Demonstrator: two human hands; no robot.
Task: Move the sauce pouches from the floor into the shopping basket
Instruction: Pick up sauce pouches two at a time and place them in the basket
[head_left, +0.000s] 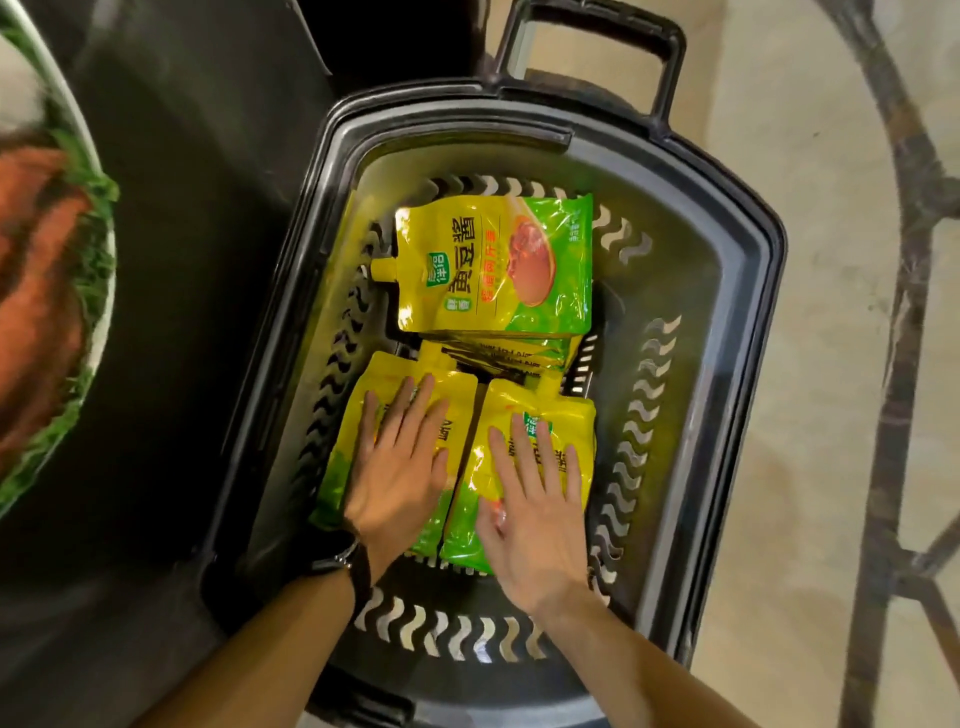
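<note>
Head view looks straight down into a dark plastic shopping basket (748, 322) with wavy slots cut in its walls and floor. Both hands are inside it, palms down. The left hand (400, 478) lies flat, fingers straight and slightly spread, on a yellow-and-green sauce pouch (340, 457). A black watch (340, 558) sits on that wrist. Just beside it, the right hand (530, 514) lies flat in the same way, fingers straight and spread, on a second sauce pouch (561, 410). Neither hand curls round anything; each only rests on the pouch beneath its palm. The two pouches lie side by side with their long edges touching between the hands, and their spouts point away from the wrists.

Beyond the fingertips of both hands a third pouch (493, 265) lies flat and crosswise, its spout pointing toward the left hand's side. It rests on top of more pouches (519, 358), whose edges show between it and the fingertips; their number cannot be told.

Further beyond the fingertips the basket's pull handle (670, 57) rises from the far rim. To the outside of the right hand is pale floor (779, 156), and on it stands a dark metal frame (904, 260). To the outside of the left hand is a dark surface, with a blurred round shape in orange and green at the edge of view.
</note>
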